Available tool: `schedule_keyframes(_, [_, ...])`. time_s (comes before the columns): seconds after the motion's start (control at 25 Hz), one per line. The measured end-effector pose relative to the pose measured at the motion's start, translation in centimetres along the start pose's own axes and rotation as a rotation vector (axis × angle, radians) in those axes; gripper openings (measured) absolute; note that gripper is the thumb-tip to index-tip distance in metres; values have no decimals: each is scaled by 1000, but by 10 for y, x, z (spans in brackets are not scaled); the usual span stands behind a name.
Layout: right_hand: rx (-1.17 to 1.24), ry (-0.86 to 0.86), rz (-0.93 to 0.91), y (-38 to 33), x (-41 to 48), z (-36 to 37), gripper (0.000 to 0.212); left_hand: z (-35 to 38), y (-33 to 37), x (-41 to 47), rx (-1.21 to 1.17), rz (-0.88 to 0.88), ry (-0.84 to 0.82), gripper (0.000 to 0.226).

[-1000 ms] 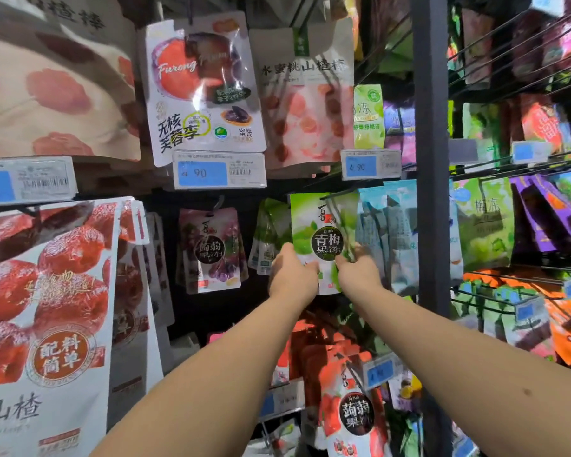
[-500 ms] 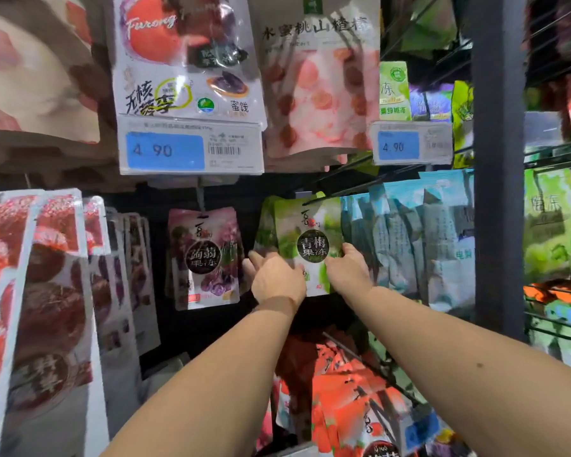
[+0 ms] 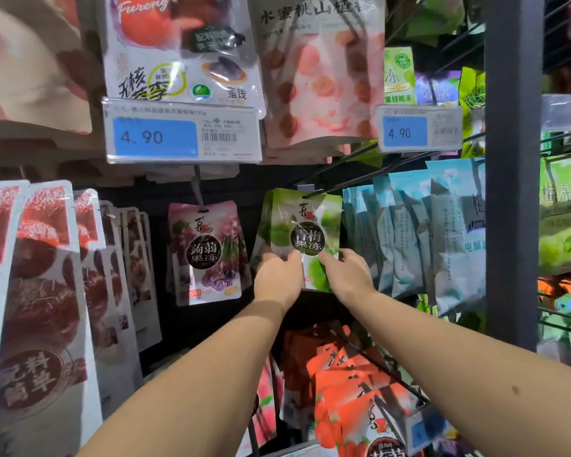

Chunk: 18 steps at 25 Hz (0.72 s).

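On a far hook (image 3: 311,193), the left hand (image 3: 277,280) and right hand (image 3: 350,278) pinch the green pouch (image 3: 305,222) low down; it looks hung, only release remaining.

Shop rack w/ grey post (image 3: 513,192), wire pegs (image 3: 350,181), dark back panel (image 3: 178,324).

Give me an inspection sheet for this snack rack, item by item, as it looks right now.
Surface: dark rack back panel with wire pegs; pouches hang from them.
Job's things: green pouch, upright, its top at a peg; whether it is hooked on cannot be told.
Clutter: purple pouch to its left, blue pouches to its right, orange-red pouches below.
Hands: left hand and right hand pinch the green pouch's lower edges.
Cables: nothing seen.
Surroundings: price tag reading 4.90 above; grey post at right.
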State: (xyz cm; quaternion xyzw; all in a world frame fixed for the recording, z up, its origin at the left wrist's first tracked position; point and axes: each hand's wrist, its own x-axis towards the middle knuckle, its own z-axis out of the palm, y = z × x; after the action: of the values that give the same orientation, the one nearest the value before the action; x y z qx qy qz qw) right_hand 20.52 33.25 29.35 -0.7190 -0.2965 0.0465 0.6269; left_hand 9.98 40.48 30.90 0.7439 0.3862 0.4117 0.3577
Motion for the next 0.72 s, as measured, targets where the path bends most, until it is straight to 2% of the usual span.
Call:
schedule_keyframes(0.12, [-26,19,-4,-1,5,-8,40,4,-3,0,-26,-4,-82,47])
schedule_keyframes(0.28, [64,13,9,-2,7,-18,38,7,-3,-9,-23,-1,-123,51])
schedule_keyframes(0.4, [-2,14,-32,7,3,-16,29,5,-3,-10,-13,-26,-150,55])
schedule_keyframes(0.48, [-25,1,-47,10,5,-13,32,6,-2,-10,-31,-15,-182,65])
schedule_keyframes(0.56, [-24,-8,-33,5,6,-11,42,13,-6,-4,-36,5,-194,87])
schedule_keyframes(0.64, [-34,-2,-21,7,16,-6,52,31,-27,20,21,39,-148,103])
schedule_keyframes(0.72, [-57,28,-30,6,17,-5,46,33,-31,24,20,52,-132,95])
